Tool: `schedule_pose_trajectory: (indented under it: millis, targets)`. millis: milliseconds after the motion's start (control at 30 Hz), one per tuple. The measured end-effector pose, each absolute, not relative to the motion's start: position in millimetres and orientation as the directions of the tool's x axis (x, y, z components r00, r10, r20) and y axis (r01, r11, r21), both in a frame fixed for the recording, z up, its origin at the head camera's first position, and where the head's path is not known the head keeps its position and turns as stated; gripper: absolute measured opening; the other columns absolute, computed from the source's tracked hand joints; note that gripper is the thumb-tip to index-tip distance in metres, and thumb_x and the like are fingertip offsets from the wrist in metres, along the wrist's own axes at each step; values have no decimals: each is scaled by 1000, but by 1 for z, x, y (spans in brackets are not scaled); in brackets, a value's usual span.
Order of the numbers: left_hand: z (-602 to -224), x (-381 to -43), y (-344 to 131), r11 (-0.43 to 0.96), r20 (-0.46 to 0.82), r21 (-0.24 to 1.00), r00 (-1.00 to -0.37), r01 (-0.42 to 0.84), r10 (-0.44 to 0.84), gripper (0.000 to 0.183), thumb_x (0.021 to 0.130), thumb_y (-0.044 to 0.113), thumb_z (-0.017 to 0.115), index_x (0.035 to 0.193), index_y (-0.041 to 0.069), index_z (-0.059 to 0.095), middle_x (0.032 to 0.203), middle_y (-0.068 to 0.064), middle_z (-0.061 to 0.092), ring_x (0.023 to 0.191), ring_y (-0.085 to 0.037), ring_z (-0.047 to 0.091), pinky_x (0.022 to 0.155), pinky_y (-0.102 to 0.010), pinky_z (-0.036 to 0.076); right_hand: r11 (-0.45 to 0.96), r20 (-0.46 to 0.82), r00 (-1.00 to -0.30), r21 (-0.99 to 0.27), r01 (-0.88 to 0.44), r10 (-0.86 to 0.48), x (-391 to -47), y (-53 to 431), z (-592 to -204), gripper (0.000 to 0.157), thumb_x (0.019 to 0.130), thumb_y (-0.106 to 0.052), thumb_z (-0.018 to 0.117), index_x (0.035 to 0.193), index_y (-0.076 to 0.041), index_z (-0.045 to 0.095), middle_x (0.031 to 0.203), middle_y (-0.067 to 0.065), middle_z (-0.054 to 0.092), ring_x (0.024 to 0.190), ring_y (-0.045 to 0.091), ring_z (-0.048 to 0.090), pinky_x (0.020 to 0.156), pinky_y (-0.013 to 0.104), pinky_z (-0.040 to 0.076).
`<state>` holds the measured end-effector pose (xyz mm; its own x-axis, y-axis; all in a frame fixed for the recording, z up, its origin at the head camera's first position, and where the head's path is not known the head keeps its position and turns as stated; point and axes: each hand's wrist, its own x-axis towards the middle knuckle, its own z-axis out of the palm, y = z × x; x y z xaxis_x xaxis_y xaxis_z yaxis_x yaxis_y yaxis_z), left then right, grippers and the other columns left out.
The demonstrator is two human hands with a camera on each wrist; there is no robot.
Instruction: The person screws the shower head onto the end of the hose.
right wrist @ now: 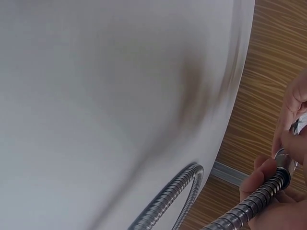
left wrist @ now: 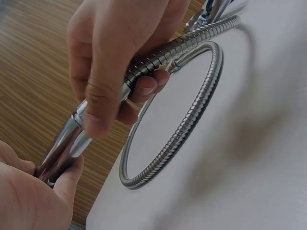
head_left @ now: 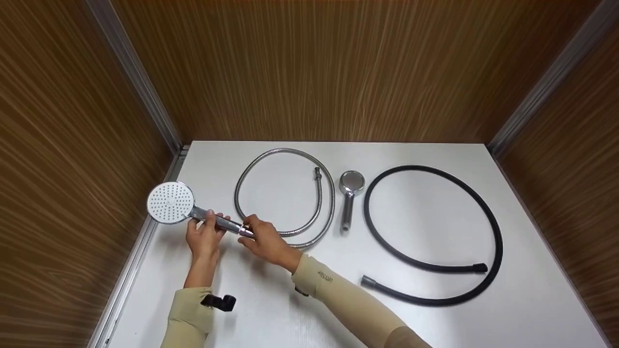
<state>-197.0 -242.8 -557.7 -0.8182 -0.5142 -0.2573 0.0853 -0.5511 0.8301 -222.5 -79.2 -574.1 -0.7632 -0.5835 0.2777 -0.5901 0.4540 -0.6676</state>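
Note:
My left hand [head_left: 204, 243] grips the chrome handle [left wrist: 61, 140] of a large shower head [head_left: 170, 203], whose round white spray face is turned up at the table's left side. At the handle's lower end, the fingers of my right hand [head_left: 269, 241] pinch the chrome end nut [right wrist: 285, 163] of a metal shower hose [head_left: 284, 150]. In the left wrist view, nut and handle meet in one line, and the joint is partly hidden by my right thumb. From my right hand the ribbed hose runs back to a loop on the table.
The hose's other end [head_left: 317, 173] lies inside its loop. A smaller shower head [head_left: 352, 181] lies right of it on the white table [head_left: 300, 309]. Farther right is a coiled black hose [head_left: 411, 167] with a grey end fitting [head_left: 368, 281]. Wood-grain panels [head_left: 309, 72] enclose the table.

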Motion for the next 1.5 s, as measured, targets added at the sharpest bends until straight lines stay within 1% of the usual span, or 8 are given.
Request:
schedule_pose_trajectory:
  millis: [233, 467, 767, 933, 1133, 1267, 1400, 1500]
  targets:
    - [-557, -196, -242, -549, -229, 828, -824, 115, -518, 20, 108, 10, 57, 122, 3, 45, 89, -6, 66, 83, -13, 71, 86, -31, 70, 461, 290, -763, -655, -599, -578, -220, -79, -573, 22, 105, -21, 67, 118, -4, 61, 105, 7, 75, 89, 10, 66, 75, 17, 58]
    - [-557, -193, -241, -547, -242, 831, -818, 104, -522, 22, 108, 10, 57, 124, 3, 45, 90, -7, 66, 84, -13, 71, 85, -30, 70, 473, 253, -762, -656, -588, -596, -218, -78, -573, 25, 108, -25, 62, 121, -3, 63, 103, 8, 75, 83, 7, 59, 70, 14, 53]
    - [-558, -192, -242, -550, -247, 830, -821, 95, -514, 26, 107, 12, 58, 127, 3, 44, 94, -6, 66, 87, -12, 71, 91, -32, 69, 486, 251, -751, -630, -606, -610, -218, -78, -572, 25, 109, -26, 60, 120, -3, 64, 100, 7, 74, 80, 7, 57, 67, 15, 50]
    - [-558, -191, -241, -529, -250, 845, -815, 79, -522, 30, 107, 14, 59, 131, 3, 44, 95, -6, 67, 87, -14, 73, 90, -32, 70, 499, 239, -751, -620, -606, -615, -217, -78, -571, 25, 110, -27, 59, 117, -4, 64, 95, 5, 72, 77, 7, 55, 64, 15, 47]
    - [-556, -192, -241, -542, -235, 834, -823, 103, -517, 25, 107, 13, 59, 124, 3, 45, 92, -7, 67, 87, -17, 73, 89, -33, 70, 502, 247, -752, -614, -609, -611, -217, -78, -568, 24, 111, -26, 57, 115, -4, 66, 94, 4, 71, 77, 7, 54, 65, 17, 48]
    - [-555, -192, -241, -548, -235, 829, -822, 109, -519, 24, 106, 11, 59, 123, 2, 44, 90, -7, 67, 86, -17, 73, 90, -34, 70, 478, 268, -751, -632, -610, -604, -216, -78, -569, 24, 109, -23, 60, 118, -2, 64, 96, 7, 73, 79, 9, 57, 67, 18, 50]
    - [-554, -193, -239, -550, -240, 828, -816, 111, -526, 25, 107, 10, 59, 125, 2, 44, 91, -8, 66, 84, -14, 72, 89, -34, 70, 476, 277, -767, -649, -594, -579, -215, -78, -570, 32, 104, -23, 68, 124, -1, 57, 96, 10, 74, 78, 10, 57, 67, 20, 52]
    - [-554, -193, -239, -550, -239, 827, -815, 114, -528, 25, 107, 10, 58, 125, 1, 43, 94, -9, 65, 83, -14, 72, 86, -32, 71, 484, 279, -776, -650, -586, -566, -214, -78, -570, 35, 101, -21, 72, 124, -2, 53, 96, 11, 74, 78, 10, 57, 66, 21, 52]
